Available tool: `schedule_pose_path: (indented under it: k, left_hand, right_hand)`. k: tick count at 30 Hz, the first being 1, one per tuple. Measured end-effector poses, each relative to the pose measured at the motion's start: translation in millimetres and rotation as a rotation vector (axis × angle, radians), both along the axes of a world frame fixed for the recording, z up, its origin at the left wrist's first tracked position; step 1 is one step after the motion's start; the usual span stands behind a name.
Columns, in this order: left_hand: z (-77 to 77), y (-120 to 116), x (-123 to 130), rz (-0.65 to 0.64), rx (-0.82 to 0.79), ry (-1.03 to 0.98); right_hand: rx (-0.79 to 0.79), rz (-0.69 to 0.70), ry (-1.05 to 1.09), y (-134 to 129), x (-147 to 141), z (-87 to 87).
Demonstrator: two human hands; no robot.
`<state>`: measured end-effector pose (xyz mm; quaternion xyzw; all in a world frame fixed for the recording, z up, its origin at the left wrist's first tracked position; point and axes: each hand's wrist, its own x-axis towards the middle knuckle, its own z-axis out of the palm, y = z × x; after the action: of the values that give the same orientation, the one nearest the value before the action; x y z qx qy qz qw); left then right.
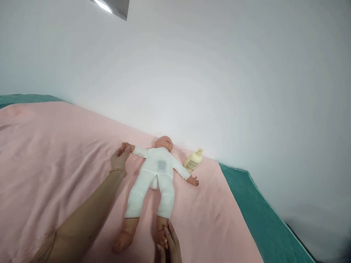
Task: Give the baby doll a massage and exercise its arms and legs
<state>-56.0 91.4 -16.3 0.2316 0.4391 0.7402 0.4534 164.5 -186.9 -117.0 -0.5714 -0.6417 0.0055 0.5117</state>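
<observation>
A baby doll (pixel 157 164) with a white cloth body lies on its back on a pink sheet (pixel 208 215), head toward the wall. My left hand (pixel 120 156), with a bracelet at the wrist, pinches the doll's hand on the left side of the view. At the bottom, my right hand (pixel 171 244) is closed around the doll's foot on the right side; part of this hand is cut off by the frame edge. Beside the doll's outstretched arm on the right lies a pale yellow pump bottle (pixel 193 160), tilted, with printed text on it.
Green fabric (pixel 246 190) shows past the sheet's edge at the right, and more at the far left. A pale wall (pixel 192 73) rises directly behind the doll's head. Folds run through the sheet at the left. A light fixture shows at the top.
</observation>
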Motion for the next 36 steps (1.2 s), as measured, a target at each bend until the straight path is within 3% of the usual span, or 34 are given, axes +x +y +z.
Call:
schedule_pose_path:
  k: [5,8,11,15,19,23,30,33,36]
  left_hand:
    - [14.1,-18.3,15.1,-0.061,0.200,0.359]
    - [13.3,-27.0,22.4,-0.173,0.383,0.594]
    - [7.7,-28.8,25.8,-0.330,0.561,0.823]
    - [3.0,-25.8,27.9,-0.397,0.701,0.985]
    - [1.5,-23.1,28.7,-0.424,0.716,1.029]
    - [1.6,-20.3,25.2,-0.472,0.623,0.899]
    - [11.1,-13.7,13.4,-0.278,0.253,0.378]
    - [5.8,-5.7,6.4,-0.186,0.147,0.114]
    - [-4.6,3.8,-1.3,-0.180,0.060,-0.174]
  right_hand:
    - [-0.015,0.001,0.067,15.4,-13.0,48.9]
    - [-0.038,-0.039,0.091,37.1,-17.3,88.9]
    - [-0.076,0.015,0.039,64.8,-13.7,122.1]
    - [-0.127,0.025,0.040,92.1,-8.1,144.3]
    - [-0.149,0.019,0.103,99.4,-11.0,146.7]
    - [-0.157,0.013,0.149,91.6,-16.1,140.6]
    - [-0.153,0.040,0.179,48.7,-17.1,118.0]
    - [-0.160,0.046,0.155,23.0,-13.6,101.6]
    - [-0.188,0.030,0.097,2.8,-8.0,81.7]
